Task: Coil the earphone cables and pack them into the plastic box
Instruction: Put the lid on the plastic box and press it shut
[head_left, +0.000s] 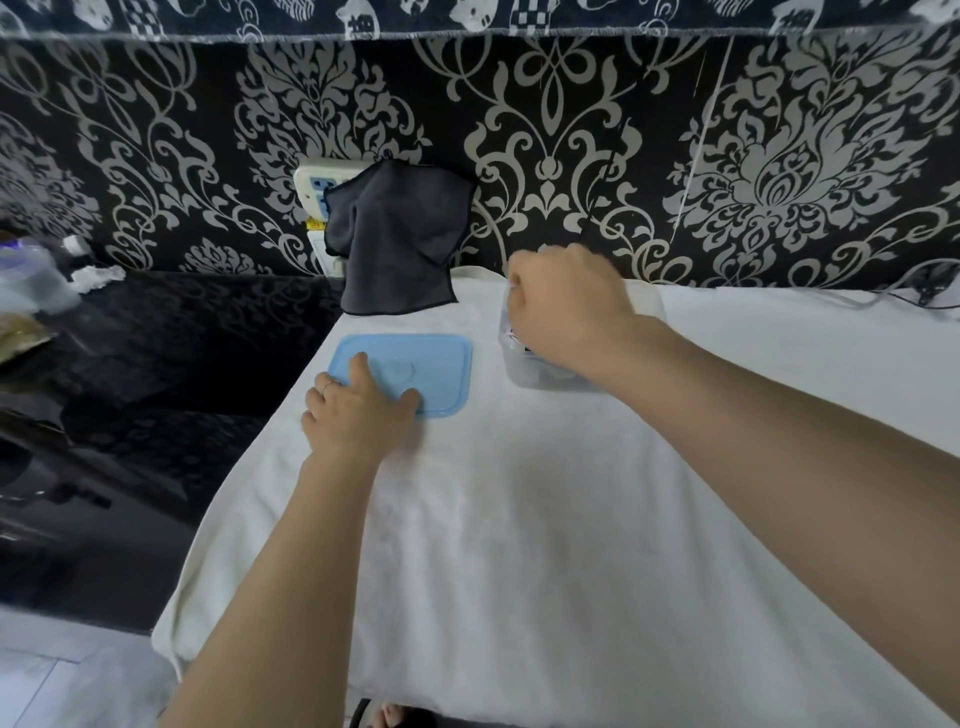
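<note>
Right hand (563, 304), fingers curled downward, reaches into the open clear plastic box (524, 371) at the far side of the white towel (545, 519); whether it pinches a cable or merely presses the contents cannot be told, since the knuckles hide the fingertips. Left hand (358, 410) lies with fingers spread and relaxed on the near-left corner of the blue lid (415, 369), which rests flat on the towel just beside the box, apart from it. Earphone cables (519, 340) show only as a small dark and pale patch through the box wall under the right wrist; no cable is seen on the towel, which suggests packing is nearly complete and closing the lid is the likely remaining step. A dark grey cloth (397, 234) hangs over a wall socket panel (314, 189) behind the lid.

Risks, as judged from this view: a coil may spring loose when the hand withdraws, leaving a loop over the rim that the lid would pinch; the light box may tip or slide on the soft towel under downward pressure, as nothing steadies it.
</note>
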